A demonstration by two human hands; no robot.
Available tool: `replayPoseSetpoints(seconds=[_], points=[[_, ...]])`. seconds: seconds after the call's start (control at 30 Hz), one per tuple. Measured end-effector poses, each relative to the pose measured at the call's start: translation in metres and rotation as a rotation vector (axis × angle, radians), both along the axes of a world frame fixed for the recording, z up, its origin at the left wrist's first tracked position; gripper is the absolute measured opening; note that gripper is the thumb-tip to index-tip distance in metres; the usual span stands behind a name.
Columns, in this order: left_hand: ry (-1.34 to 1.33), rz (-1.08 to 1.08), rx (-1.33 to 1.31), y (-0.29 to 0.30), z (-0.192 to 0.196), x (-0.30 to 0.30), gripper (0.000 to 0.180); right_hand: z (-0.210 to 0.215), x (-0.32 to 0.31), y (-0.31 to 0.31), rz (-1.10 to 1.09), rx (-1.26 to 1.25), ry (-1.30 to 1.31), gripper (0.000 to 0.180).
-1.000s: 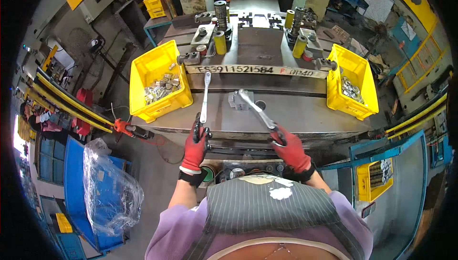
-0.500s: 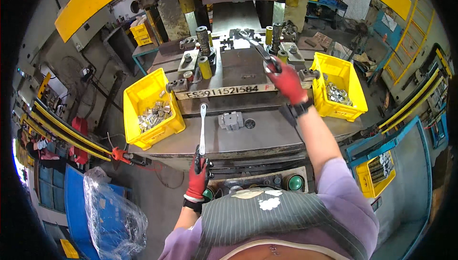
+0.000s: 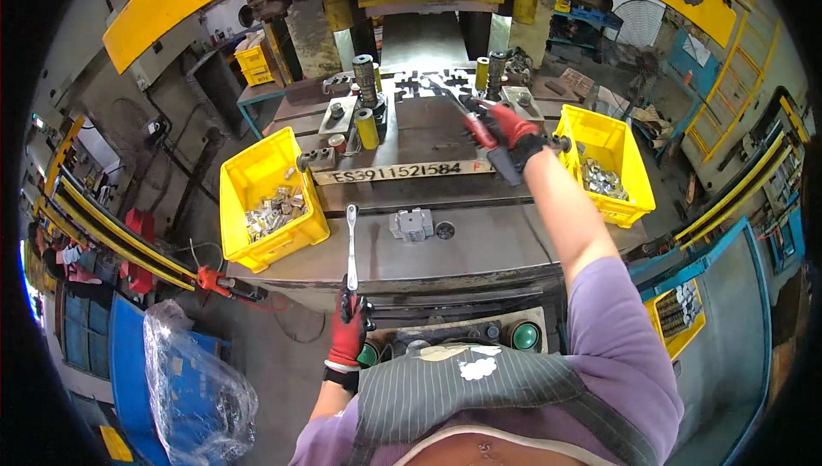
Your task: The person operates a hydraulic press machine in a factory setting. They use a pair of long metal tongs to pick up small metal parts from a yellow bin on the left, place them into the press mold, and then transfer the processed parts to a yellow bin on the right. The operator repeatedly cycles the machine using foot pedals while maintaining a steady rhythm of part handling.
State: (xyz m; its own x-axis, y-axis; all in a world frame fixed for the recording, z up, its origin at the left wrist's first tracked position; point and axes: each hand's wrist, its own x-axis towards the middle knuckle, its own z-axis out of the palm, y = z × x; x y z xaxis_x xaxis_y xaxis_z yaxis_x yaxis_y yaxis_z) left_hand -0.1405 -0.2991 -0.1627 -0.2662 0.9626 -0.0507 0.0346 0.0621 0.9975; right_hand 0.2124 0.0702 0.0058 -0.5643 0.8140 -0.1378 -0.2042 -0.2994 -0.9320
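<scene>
A: What is there, largest first?

B: The press bed [image 3: 501, 243] carries a dark die [image 3: 424, 134], with a yellow left bin [image 3: 289, 245] and a yellow right bin [image 3: 612, 207], both holding metal pieces, at its sides.

A: Where are the tools?

B: The right-hand tool [image 3: 448, 91] slants over the far part of the die; tip contact cannot be confirmed. The left-hand tool [image 3: 352, 248] points away from the wearer, its rounded head above the bed's near part.

A: Grip?

B: The gloved right hand [image 3: 507, 126] is wrapped about its tool, finger placement partly unclear. The left hand [image 3: 347, 338] curls round its tool's near end.

A: Handling?

B: Both appear rigid, moderately weighty and unlikely to break. The smooth shafts may slip in a greasy glove; the near end is judged the best hold, leaving the head free.
</scene>
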Motion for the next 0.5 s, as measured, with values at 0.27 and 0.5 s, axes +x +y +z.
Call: replayPoseSetpoints(seconds=[0.27, 0.5], points=[[-0.062, 0.129, 0.171, 0.002, 0.003, -0.011, 0.036, -0.019, -0.066, -0.027, -0.256, 0.083, 0.161, 0.018], [0.29, 0.489, 0.046, -0.018, 0.036, -0.07, 0.034, -0.045, -0.031, -0.131, -0.495, 0.262, 0.286, 0.023]])
